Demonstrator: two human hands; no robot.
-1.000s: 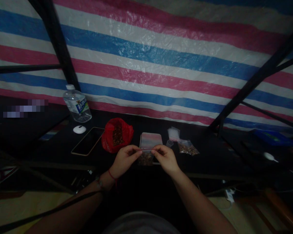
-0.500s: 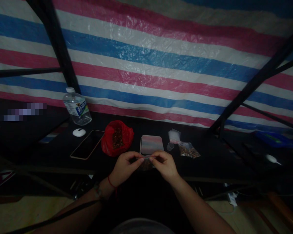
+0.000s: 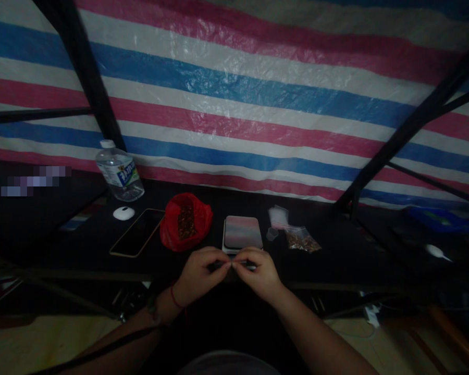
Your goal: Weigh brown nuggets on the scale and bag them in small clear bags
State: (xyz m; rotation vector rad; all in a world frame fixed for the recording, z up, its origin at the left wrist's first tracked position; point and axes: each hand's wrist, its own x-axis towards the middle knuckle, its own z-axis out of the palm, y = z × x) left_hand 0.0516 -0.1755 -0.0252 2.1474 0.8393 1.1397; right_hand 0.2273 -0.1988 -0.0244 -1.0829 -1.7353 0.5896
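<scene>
My left hand and right hand have come lower and closer since a moment ago, fingers now pinched shut on the small bag, at 6 o'clock from the scale, so its seal looks nearly pressed.

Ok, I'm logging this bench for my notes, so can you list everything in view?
water bottle: 1, clear with white cap, back left of table
white oval object: 1, beside the bottle
phone: 1, dark screen, left of red bag
red plastic bag: 1, open, brownish bits inside
small scale: 1, grey top, centre
clear pouches: a few, right of scale, one filled with brown bits
striped tarp: 1, red, white, blue, behind
left hand: pinching a small clear pouch
right hand: pinching the same pouch
</scene>
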